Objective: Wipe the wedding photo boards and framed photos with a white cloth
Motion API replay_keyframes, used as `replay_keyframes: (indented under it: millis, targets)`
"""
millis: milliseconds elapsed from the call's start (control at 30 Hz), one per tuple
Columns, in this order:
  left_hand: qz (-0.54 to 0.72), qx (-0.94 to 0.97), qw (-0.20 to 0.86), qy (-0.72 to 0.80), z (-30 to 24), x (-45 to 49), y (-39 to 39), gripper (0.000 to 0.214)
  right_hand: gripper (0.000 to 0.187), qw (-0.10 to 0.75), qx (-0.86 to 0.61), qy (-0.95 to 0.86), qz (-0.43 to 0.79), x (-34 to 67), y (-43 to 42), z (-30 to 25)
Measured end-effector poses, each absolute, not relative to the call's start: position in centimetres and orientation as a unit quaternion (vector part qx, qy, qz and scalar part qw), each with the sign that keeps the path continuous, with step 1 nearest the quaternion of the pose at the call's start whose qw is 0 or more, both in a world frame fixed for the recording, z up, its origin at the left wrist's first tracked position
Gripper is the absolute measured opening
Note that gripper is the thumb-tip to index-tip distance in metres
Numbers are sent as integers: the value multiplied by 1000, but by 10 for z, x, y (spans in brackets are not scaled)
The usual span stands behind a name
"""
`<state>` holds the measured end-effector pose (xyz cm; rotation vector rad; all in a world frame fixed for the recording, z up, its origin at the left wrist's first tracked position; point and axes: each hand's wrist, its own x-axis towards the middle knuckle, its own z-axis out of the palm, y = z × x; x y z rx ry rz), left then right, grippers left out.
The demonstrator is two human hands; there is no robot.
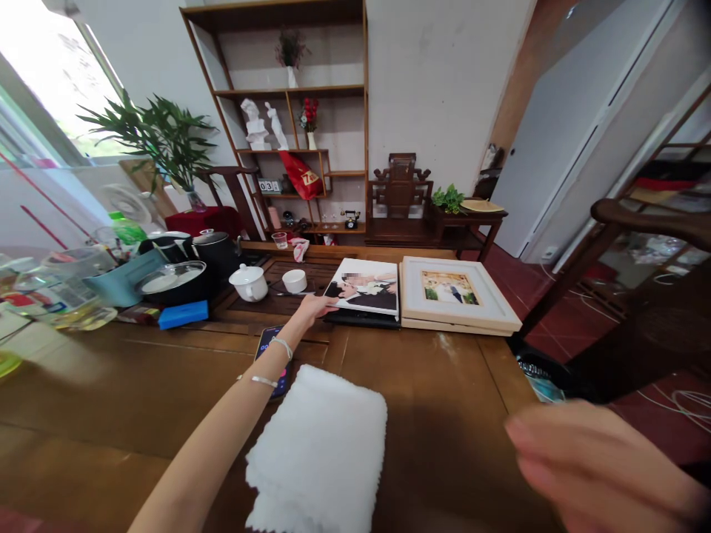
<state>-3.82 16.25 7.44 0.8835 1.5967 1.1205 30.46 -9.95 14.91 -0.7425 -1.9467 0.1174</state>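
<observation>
My left hand (316,308) reaches across the wooden table (422,414) and grips the near left corner of a white-edged photo panel (371,297). The panel lies on top of something flat and black. Beside it on the right are stacked light wooden picture frames (494,296), the upper one with a small photo of a couple in a white mat. At the lower right, my right hand (600,459) hangs over the table edge, smeared by motion, its fingers unclear. A folded white cloth (322,451) rests in front of me, with a phone (281,381) partly behind my left forearm.
Left of the panel stand a white lidded cup (248,283), a small white bowl (294,280) and a blue box (184,314). A lidded pan (172,280), a dark kettle (214,252) and bottles crowd the left. A wooden chair (611,311) stands at right.
</observation>
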Motion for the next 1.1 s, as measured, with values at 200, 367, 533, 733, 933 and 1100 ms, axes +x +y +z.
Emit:
replay_keyframes:
  millis: [200,367,533,733,933,1100]
  targets:
    - [593,267,518,555,74,-18,159,20,30,517,-333,-788,34,277,-41,156]
    - [661,262,483,510,95,-25,141,17,15,485,-401,-775,66,298,-10,119]
    - [707,277,426,492,131,-59,103,15,15,495,-465,-723,125,311,1,100]
    - [705,280,433,486,165,-74,48,7,36,546,-420,-562,458,292,8,102]
    - [597,326,539,497,156,-37,14,5,58,449,-389,-418,688,302,-1,118]
    - [485,400,612,479,131,11,5,17,35,418,-463,-372,687,334,-32,98]
